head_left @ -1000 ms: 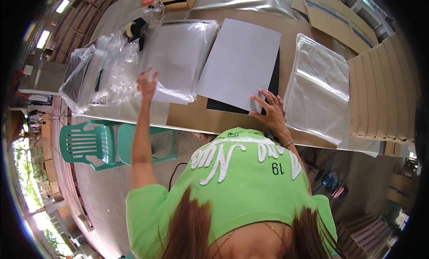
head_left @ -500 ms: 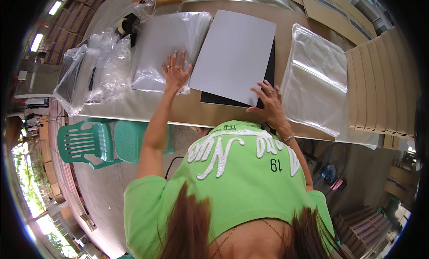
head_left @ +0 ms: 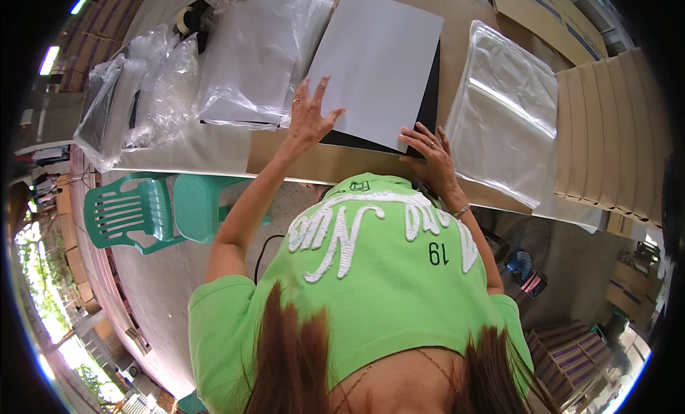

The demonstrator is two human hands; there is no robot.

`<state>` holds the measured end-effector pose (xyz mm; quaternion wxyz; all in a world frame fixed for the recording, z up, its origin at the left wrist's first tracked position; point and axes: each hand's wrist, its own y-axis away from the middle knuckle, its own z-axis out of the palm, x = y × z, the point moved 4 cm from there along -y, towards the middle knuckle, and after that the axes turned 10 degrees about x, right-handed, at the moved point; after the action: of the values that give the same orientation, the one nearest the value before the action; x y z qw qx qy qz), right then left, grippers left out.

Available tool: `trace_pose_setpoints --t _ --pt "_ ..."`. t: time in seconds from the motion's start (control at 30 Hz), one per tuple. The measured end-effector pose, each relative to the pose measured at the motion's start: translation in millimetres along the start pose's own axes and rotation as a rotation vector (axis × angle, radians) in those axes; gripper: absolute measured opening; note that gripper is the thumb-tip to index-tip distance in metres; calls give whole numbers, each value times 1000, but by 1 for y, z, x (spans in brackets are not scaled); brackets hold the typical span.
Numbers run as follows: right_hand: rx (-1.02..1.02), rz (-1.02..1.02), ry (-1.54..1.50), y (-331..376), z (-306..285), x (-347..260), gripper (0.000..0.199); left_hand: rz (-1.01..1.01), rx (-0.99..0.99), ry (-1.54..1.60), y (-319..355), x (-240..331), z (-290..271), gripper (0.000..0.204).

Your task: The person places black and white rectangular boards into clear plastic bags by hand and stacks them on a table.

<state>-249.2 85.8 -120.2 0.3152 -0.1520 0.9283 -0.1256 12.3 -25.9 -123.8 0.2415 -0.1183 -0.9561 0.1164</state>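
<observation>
A large white sheet (head_left: 378, 64) lies on a black board (head_left: 427, 114) in the middle of the brown table (head_left: 314, 164). My left hand (head_left: 308, 118) rests flat, fingers spread, on the sheet's near left edge. My right hand (head_left: 428, 153) presses with spread fingers on the near right corner of the sheet and board. Neither hand grips anything. To the left lies a stack of clear plastic bags (head_left: 260, 53), touching the sheet's left edge.
A second pile of clear bags (head_left: 503, 110) lies right of the board. Crumpled plastic (head_left: 143, 93) and a tape roll (head_left: 187, 18) sit at the far left. Flat cardboard pieces (head_left: 610, 135) line the right. A green plastic chair (head_left: 135, 210) stands below the table.
My left hand moved right from the bag stack onto the white sheet's left edge. My right hand stayed at the near right corner. The view has shifted closer to the table.
</observation>
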Motion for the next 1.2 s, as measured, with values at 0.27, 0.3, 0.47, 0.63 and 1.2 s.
trace_pose_setpoints --t 0.27,0.3,0.47,0.63,1.2 --pt "170 133 -203 14 -15 14 35 15 -240 -15 38 15 -13 106" --pt "179 144 -237 14 -20 19 32 46 -253 -10 43 22 -13 104" --pt "498 356 24 18 -67 76 18 6 -128 91 54 34 -3 95" --pt "504 687 338 61 -97 149 30 57 -139 40 49 39 -5 93" --pt "579 740 431 33 -77 132 23 162 -157 -2 30 39 -29 70"
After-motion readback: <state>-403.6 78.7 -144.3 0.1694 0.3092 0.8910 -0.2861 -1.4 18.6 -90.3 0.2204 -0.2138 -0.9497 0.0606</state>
